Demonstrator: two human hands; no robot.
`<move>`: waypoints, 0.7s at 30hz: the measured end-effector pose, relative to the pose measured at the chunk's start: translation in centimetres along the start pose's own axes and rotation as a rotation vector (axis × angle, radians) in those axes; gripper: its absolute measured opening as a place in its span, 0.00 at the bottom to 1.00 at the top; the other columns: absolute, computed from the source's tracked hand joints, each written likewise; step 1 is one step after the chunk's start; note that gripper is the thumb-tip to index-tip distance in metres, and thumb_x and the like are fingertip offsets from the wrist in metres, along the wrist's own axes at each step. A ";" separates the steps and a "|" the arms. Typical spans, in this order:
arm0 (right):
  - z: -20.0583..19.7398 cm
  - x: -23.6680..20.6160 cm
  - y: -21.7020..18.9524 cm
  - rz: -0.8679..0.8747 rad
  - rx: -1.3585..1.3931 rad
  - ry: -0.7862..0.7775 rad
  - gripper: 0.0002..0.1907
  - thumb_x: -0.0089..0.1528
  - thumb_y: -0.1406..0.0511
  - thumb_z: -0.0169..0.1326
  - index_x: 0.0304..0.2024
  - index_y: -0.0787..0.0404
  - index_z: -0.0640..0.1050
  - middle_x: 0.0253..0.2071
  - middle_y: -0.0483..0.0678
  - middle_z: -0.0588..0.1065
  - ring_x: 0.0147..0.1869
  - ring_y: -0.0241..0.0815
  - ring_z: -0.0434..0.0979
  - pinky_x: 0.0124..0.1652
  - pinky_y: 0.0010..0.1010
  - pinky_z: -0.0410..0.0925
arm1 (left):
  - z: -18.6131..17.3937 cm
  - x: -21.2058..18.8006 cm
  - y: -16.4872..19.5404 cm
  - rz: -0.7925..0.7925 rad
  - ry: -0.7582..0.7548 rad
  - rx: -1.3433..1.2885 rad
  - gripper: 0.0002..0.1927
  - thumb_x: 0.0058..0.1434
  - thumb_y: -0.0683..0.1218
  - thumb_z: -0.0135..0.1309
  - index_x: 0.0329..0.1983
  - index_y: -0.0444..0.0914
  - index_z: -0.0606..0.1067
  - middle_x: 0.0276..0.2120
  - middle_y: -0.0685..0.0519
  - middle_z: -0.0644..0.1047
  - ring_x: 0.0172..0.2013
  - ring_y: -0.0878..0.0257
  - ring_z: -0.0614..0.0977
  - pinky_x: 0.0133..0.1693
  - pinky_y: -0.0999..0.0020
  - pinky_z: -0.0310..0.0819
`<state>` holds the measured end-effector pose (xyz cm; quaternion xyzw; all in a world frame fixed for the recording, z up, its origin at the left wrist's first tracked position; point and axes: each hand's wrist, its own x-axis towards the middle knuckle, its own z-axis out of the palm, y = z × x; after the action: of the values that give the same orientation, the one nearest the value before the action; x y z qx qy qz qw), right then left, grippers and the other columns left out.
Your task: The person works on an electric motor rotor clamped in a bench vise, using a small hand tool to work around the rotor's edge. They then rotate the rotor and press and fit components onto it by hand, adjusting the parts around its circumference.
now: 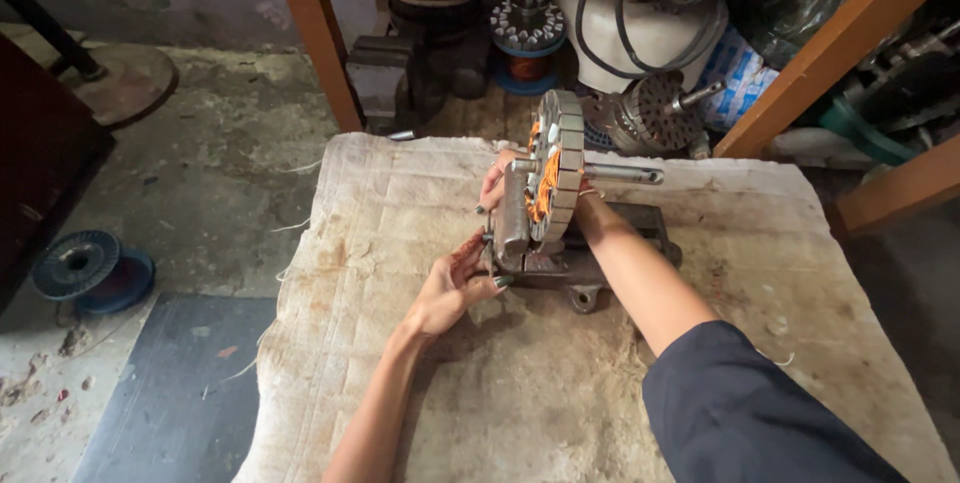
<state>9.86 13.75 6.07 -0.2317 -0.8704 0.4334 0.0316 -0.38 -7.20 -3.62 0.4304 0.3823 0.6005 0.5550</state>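
Head view: both hands (455,288) (497,181) grip the vise-clamped stator (556,168); cloth (400,203) edges lie open.

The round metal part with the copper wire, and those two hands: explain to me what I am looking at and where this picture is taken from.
There is no machine here: a person works with two bare hands, and the single picture comes from a camera on that person's head, looking down. A ring-shaped motor stator with orange copper windings stands on edge in a small metal vise, which sits on a worn cloth spread over the floor. The left hand touches the near end of the vise. The right hand reaches around behind and grips the stator's far side. A blue wire spool lies on the floor to the left, and other motor parts are stacked behind.
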 end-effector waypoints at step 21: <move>2.5 -1.9 -1.5 0.013 0.314 0.335 0.19 0.52 0.63 0.71 0.29 0.60 0.71 0.25 0.45 0.77 0.28 0.33 0.79 0.30 0.26 0.73 | 1.6 0.2 -0.7 0.002 0.164 -0.099 0.47 0.50 0.30 0.51 0.76 0.29 0.52 0.59 0.51 0.75 0.50 0.68 0.78 0.53 0.72 0.71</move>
<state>10.35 10.29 5.96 -0.2979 -0.7734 0.5193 0.2085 1.38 -6.92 -3.76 0.3521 0.3958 0.6524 0.5421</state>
